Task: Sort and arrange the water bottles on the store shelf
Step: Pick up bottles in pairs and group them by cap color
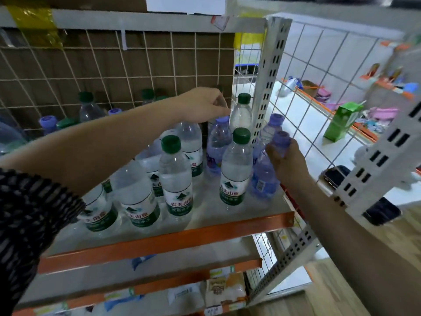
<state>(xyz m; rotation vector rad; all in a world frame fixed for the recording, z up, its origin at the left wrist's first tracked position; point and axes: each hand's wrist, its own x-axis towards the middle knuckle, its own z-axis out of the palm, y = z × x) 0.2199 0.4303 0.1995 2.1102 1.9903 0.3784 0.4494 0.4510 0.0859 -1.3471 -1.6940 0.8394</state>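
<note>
Several water bottles stand on the grey shelf (262, 207) with an orange front edge. Green-capped bottles (175, 174) with green labels fill the left and middle. Purple-capped bluish bottles (218, 144) gather at the right. My left hand (202, 106) reaches across to the back right, its fingers curled round the neck of a green-capped bottle (219, 88) that is mostly hidden behind it. My right hand (288, 161) grips the neck of a purple-capped bottle (263, 179) at the shelf's right front corner, beside another green-capped bottle (235, 169).
A wire mesh panel (307, 106) and a perforated white upright (266, 87) close the shelf's right side. More bottles stand at the back left (88, 108). Lower shelves hold packets (224, 290). A green carton (341, 124) stands on the neighbouring shelf beyond the mesh.
</note>
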